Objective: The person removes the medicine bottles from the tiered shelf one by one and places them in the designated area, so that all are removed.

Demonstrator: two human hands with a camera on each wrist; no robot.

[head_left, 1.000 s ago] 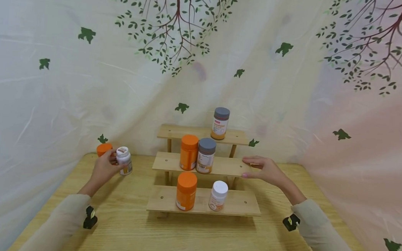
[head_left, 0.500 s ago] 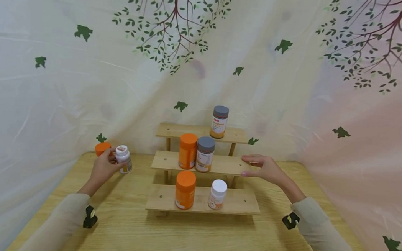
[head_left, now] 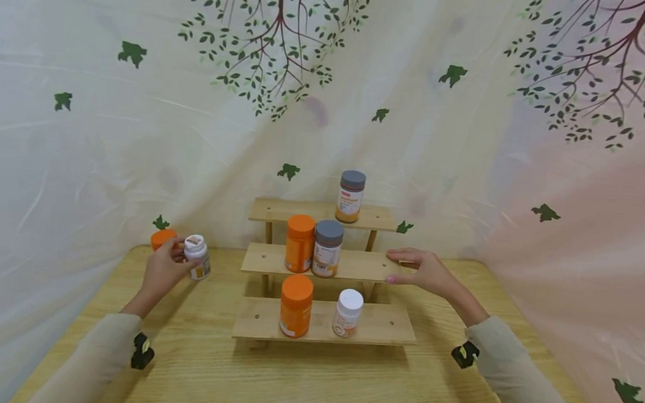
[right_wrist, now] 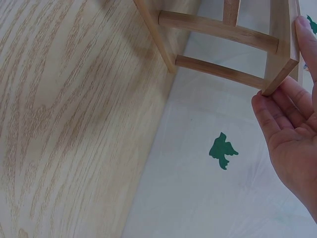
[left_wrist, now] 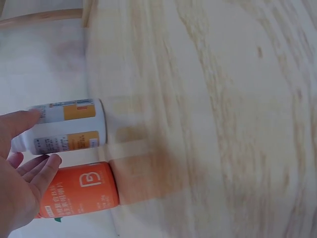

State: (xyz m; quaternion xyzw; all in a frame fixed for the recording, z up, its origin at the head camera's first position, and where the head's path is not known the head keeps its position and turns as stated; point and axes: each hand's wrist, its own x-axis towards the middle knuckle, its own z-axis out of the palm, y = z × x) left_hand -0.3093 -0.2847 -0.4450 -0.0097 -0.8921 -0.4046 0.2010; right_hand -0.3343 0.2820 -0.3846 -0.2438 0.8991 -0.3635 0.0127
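Note:
At the table's far left, my left hand (head_left: 165,271) holds a white pill bottle (head_left: 197,258) between thumb and fingers. The bottle stands upright, its label showing yellow patches in the left wrist view. Right beside it, partly hidden by the hand, is an orange bottle (left_wrist: 81,189). My right hand (head_left: 426,272) grips the right end of the middle shelf (head_left: 365,266) of a three-step wooden stand, thumb at the front edge and fingers at the back. In the right wrist view, that hand (right_wrist: 292,119) shows at the stand's board end (right_wrist: 283,74).
On the top step stands a grey-capped jar (head_left: 350,197). The middle step bears an orange jar (head_left: 300,243) touching another grey-capped jar (head_left: 327,249). Below, an orange jar (head_left: 296,306) and a white-capped bottle (head_left: 347,314) stand apart. A leaf-printed curtain (head_left: 218,176) hangs behind.

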